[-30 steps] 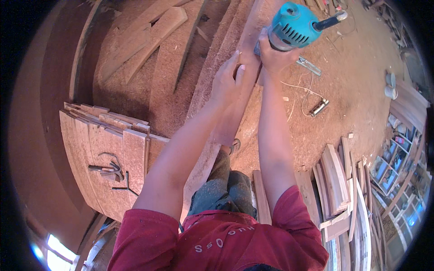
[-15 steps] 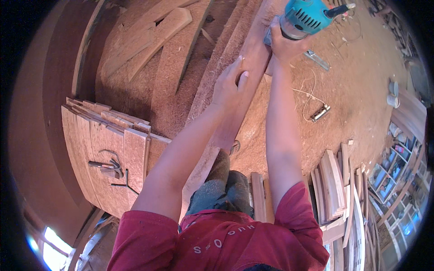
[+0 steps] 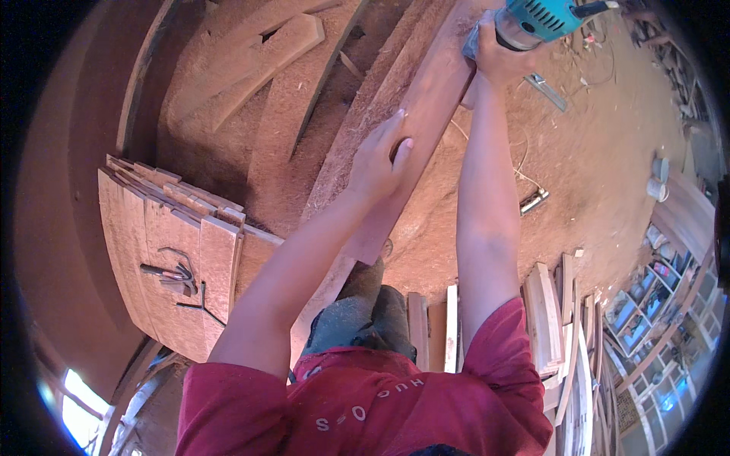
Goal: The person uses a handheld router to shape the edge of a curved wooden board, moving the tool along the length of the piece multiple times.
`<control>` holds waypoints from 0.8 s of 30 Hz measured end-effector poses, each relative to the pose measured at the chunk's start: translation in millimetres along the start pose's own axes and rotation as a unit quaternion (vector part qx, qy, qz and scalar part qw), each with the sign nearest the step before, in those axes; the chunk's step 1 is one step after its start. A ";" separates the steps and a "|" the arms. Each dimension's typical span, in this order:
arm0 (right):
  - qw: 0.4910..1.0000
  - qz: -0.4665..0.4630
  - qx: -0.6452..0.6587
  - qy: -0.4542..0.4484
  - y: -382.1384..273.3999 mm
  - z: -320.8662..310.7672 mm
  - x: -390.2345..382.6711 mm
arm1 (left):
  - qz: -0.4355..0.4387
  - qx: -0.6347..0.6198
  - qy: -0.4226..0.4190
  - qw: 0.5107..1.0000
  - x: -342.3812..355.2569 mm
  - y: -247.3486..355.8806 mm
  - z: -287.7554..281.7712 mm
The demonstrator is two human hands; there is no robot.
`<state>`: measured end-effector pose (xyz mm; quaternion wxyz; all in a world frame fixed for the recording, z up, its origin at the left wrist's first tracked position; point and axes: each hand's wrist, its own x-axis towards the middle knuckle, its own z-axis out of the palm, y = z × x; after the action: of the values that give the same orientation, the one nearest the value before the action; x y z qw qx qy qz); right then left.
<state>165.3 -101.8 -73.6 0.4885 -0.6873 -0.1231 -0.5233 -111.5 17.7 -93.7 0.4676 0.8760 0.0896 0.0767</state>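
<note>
A long reddish plank (image 3: 433,91) runs diagonally from the top centre down to my legs, over a sawdust-covered board. My right hand (image 3: 506,61) grips a teal power router (image 3: 532,19), whose base rests on the plank's far end at the top. My left hand (image 3: 380,156) lies on the plank nearer to me, thumb apart from the other fingers, which are slightly bent. Along the plank's right side, a metal bar (image 3: 547,91) lies beyond my right hand.
Cut boards (image 3: 270,72) lie in sawdust at upper left. A plank stack (image 3: 152,243) carries dark tools (image 3: 175,277). Loose timber (image 3: 547,319) stands at lower right, beside a divided shelf (image 3: 646,304). A cord with a metal tool (image 3: 534,201) and pale buckets (image 3: 658,186) are on the floor.
My right hand and the router have moved up and right along the plank. My left hand has shifted slightly down in the picture, staying on the plank.
</note>
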 end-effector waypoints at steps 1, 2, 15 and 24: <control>1.000 -0.004 -0.008 -0.014 6.7 1.6 2.2 | -0.003 0.001 -0.002 1.000 0.2 -0.7 -0.3; 0.999 -0.008 -0.015 -0.028 14.0 1.9 5.6 | -0.006 0.000 -0.003 1.000 1.1 -0.8 -0.9; 0.998 0.040 -0.027 -0.038 55.3 42.6 30.4 | 0.017 0.043 -0.015 0.999 2.7 -10.1 -0.9; 0.997 0.059 -0.044 -0.011 103.4 68.3 45.8 | 0.009 0.041 -0.035 0.998 7.4 -3.4 -5.6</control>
<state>295.9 -113.7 -89.5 0.4860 -0.7200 -0.0645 -0.4912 -105.8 25.8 -93.1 0.4330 0.8976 0.0680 0.0466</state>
